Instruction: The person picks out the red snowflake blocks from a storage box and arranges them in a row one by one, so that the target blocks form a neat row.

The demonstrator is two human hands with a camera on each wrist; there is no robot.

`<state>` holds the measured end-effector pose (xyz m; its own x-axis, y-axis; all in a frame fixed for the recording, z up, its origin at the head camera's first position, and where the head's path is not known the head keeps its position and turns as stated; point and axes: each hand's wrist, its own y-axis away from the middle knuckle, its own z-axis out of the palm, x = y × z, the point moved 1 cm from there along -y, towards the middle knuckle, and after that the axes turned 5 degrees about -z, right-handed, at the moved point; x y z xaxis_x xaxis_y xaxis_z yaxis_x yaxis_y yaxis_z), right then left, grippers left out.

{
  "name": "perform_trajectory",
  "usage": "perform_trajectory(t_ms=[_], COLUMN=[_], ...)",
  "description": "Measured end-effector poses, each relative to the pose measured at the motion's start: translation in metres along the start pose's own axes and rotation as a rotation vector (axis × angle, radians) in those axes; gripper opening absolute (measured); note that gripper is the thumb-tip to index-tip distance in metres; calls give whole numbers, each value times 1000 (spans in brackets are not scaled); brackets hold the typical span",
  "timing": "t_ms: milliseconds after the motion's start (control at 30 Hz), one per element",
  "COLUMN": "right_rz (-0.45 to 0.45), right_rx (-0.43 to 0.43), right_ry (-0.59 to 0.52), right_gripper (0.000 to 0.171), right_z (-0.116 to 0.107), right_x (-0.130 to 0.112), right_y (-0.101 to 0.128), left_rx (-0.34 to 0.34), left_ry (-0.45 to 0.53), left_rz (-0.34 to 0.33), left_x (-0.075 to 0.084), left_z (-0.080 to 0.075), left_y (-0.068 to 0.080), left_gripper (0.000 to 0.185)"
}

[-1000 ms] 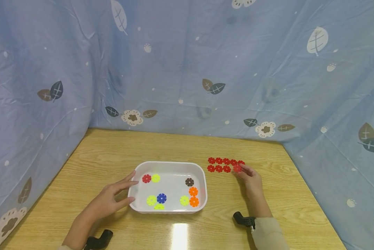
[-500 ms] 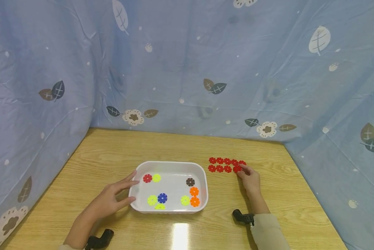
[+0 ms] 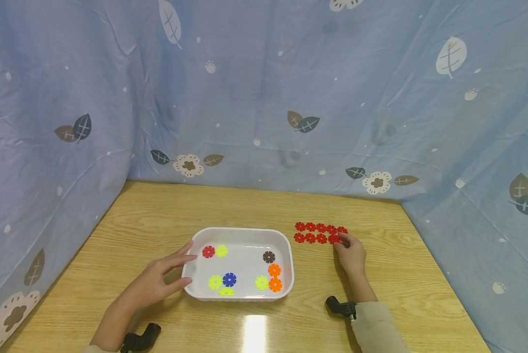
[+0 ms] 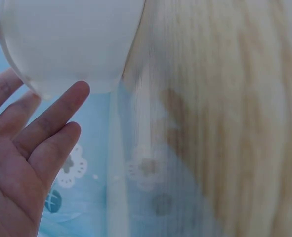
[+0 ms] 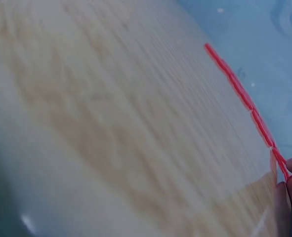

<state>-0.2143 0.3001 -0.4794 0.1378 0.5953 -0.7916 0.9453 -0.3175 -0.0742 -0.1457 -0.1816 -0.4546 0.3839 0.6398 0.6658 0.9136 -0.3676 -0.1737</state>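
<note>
My left hand rests at the left end of a white plastic tray, its fingers spread at the rim. In the left wrist view, fairly straight fingers lie against the tray's outer wall. Inside are several notched snowflake discs: a red disc, a blue disc, a brown disc, plus yellow and orange ones. To the tray's right, red snowflake discs lie flat in two rows. At the right end of the nearer row, my right hand pinches a red snowflake disc at its edge.
The wooden table ends at a blue patterned curtain, which closes off the back and both sides. Black wrist mounts stick out from both forearms. A bright glare spot shows on the table before the tray.
My right hand has lowered its red disc and shifted it slightly left, flush with the nearer row. The left hand and the tray stay put.
</note>
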Motion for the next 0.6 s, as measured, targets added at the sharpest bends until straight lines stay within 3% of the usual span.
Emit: perform_trajectory(t_ms=[367, 600], right_rz=[-3, -65], right_rx=[18, -45], right_ry=[-46, -129], right_gripper=[37, 38], right_z=[-1, -3], right_x=[-1, -20], right_y=[4, 14], left_rx=[5, -2], left_ry=[-3, 3], left_rz=[18, 5], left_x=[-3, -3], left_z=[1, 1], left_y=[-1, -1], left_gripper=[45, 44])
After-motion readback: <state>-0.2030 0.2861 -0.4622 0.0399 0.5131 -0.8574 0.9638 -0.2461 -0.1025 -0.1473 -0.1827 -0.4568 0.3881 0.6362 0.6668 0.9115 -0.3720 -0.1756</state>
